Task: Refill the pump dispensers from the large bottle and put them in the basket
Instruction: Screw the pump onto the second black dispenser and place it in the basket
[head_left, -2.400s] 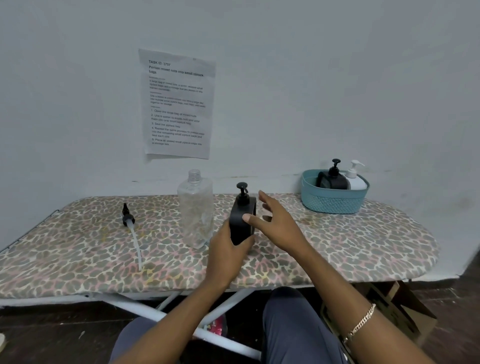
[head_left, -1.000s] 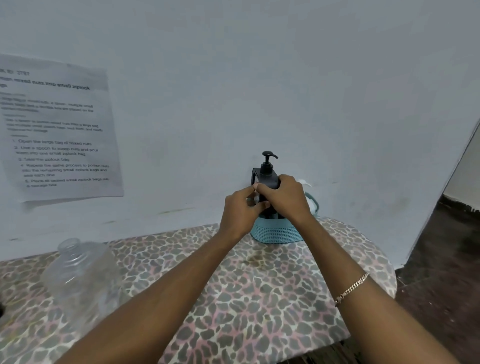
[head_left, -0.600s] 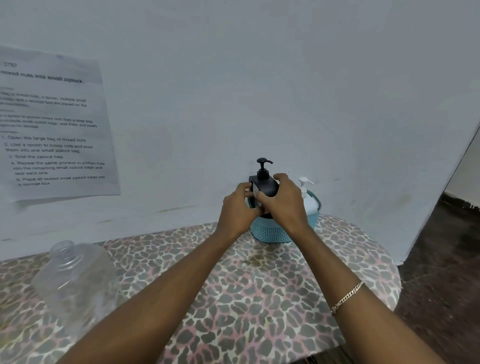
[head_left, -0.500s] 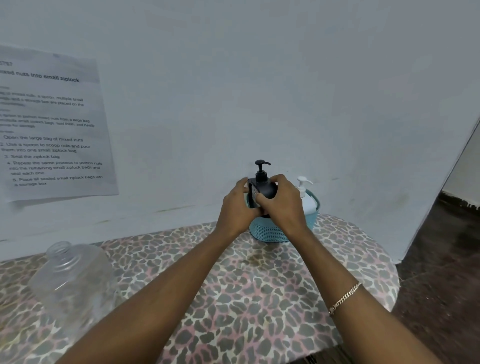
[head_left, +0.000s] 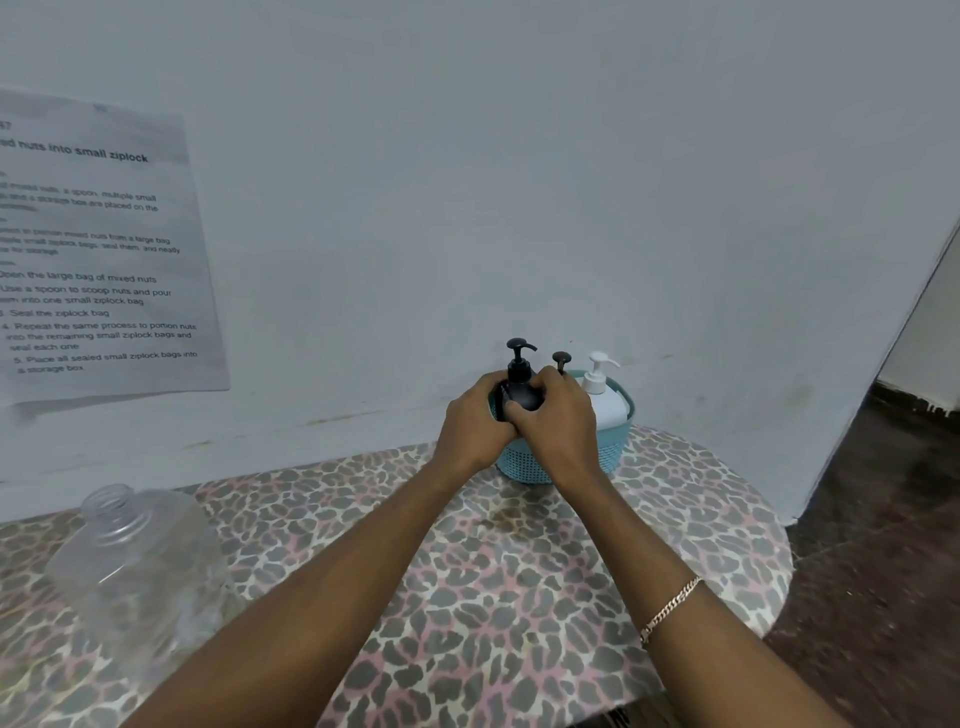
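Observation:
Both hands hold a black pump dispenser (head_left: 520, 385) inside the teal basket (head_left: 524, 461) at the far end of the board. My left hand (head_left: 475, 422) grips its left side and my right hand (head_left: 557, 420) wraps its front. Behind my right hand shows the pump head of a second black dispenser (head_left: 561, 359). A white pump dispenser (head_left: 602, 395) stands in the basket's right part. The large clear bottle (head_left: 137, 566), uncapped, stands at the near left.
The leopard-print ironing board (head_left: 519, 571) ends in a rounded tip at the right, with dark floor (head_left: 883, 545) beyond it. A printed sheet (head_left: 98, 249) is taped to the grey wall behind the board.
Both hands have carried the black dispenser from the middle of the board to the basket and lowered it in. The second black pump head now shows behind my right hand.

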